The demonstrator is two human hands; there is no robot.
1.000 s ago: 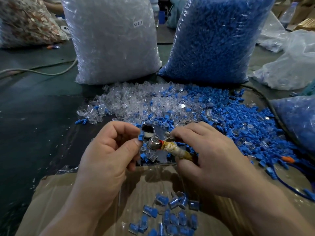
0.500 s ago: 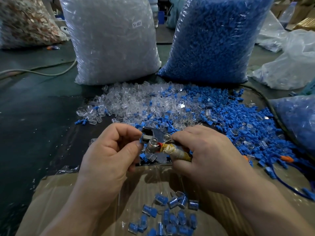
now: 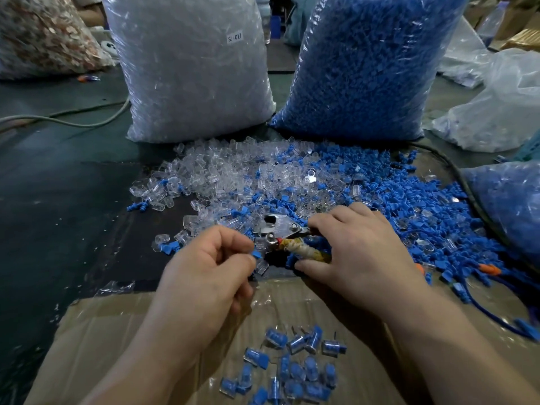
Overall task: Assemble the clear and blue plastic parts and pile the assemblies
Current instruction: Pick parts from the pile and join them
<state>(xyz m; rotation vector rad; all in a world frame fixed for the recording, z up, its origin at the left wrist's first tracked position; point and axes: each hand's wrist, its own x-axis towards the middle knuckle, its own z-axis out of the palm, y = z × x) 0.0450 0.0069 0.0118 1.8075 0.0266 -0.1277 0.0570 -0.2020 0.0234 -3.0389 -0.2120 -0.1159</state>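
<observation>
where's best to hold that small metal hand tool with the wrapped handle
Grip the small metal hand tool by its yellowish wrapped handle, coming from the right: the handle points that way, where the right hand holds it; the metal head faces left.

Far end of wrapped tool handle (image 3: 307, 252) under right hand (image 3: 361, 255)

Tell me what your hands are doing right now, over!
Left hand pinching a blue part. Right hand gripping the metal tool by its wrapped handle. Assemblies piled on the cardboard. Loose parts crowd the tool.
</observation>
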